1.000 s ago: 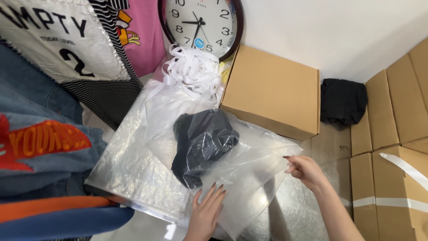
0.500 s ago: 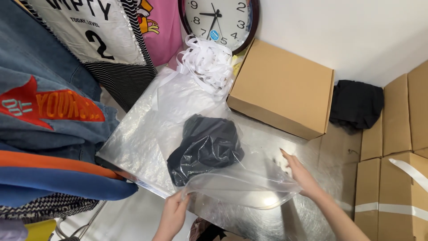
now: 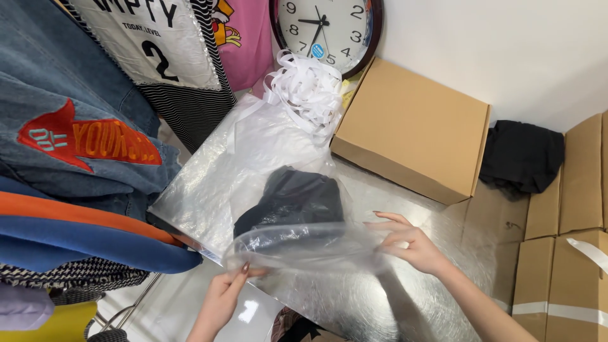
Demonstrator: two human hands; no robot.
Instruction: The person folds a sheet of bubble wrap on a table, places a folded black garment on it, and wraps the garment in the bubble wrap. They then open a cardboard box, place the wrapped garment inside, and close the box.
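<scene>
Centre of the frame: clear plastic bag (image 3: 304, 244) held up by both ends, dark folded garment (image 3: 292, 199) inside it, showing through the film. Left hand (image 3: 223, 297) at lower centre, fingertips pinched on the bag's near left edge. Right hand (image 3: 408, 244) at centre right, fingers spread and gripping the bag's right end. Underneath, a shiny stack of clear plastic bags (image 3: 215, 183) spread across the tabletop. Just above, at upper centre, a tangle of white strips (image 3: 307, 88), touching a closed cardboard box (image 3: 411, 130) to its right. Wall clock (image 3: 329, 28) at the top edge. Hanging clothes (image 3: 82, 133) filling the left side. Black cloth (image 3: 522, 155) at right, more cartons (image 3: 570, 253) along the right edge.
</scene>
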